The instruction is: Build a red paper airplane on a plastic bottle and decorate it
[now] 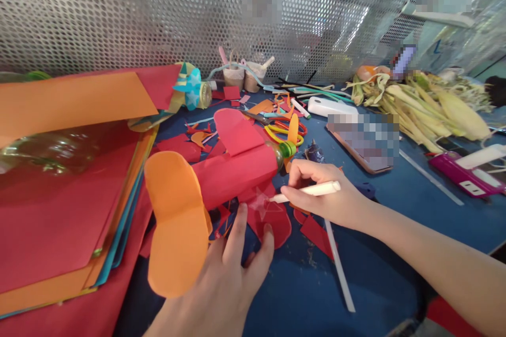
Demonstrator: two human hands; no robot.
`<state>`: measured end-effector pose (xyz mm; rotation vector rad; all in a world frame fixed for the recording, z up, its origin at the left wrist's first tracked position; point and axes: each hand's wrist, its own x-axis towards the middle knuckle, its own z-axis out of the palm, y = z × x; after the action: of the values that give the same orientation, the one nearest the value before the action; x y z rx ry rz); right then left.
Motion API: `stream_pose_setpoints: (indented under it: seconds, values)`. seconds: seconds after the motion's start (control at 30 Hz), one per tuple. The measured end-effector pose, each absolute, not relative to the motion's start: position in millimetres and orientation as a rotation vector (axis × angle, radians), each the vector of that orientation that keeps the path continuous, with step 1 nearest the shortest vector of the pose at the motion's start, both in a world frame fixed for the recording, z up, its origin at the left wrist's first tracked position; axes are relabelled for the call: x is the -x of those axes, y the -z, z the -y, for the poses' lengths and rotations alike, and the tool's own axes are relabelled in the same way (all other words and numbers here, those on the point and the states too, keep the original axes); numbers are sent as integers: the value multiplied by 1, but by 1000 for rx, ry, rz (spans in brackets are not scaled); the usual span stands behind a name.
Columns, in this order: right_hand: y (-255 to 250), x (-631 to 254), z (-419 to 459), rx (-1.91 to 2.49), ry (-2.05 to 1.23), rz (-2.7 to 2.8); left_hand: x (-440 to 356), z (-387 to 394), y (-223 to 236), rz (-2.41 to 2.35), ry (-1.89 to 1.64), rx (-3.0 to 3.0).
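A bottle wrapped in red paper lies on the blue table, with a green cap, red paper wings and an orange paper tail. My right hand grips a white pen whose tip touches a pale star drawn on the lower red wing. My left hand lies with its fingers stretched out, pressing down on that wing beside the orange tail.
Stacked red and orange paper sheets fill the left. Paper scraps and yellow-handled scissors lie behind the bottle. A phone, corn husks, a pink device and a white strip sit to the right. Perforated metal wall behind.
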<state>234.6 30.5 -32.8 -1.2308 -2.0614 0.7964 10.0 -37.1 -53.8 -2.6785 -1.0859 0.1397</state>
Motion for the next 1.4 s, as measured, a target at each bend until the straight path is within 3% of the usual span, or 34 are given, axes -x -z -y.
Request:
stream_pose_setpoints:
  seconds: [1.4]
  values:
    - [32,-233,-30,1212,-728,2078,-10,37,56,1100,-134,2694]
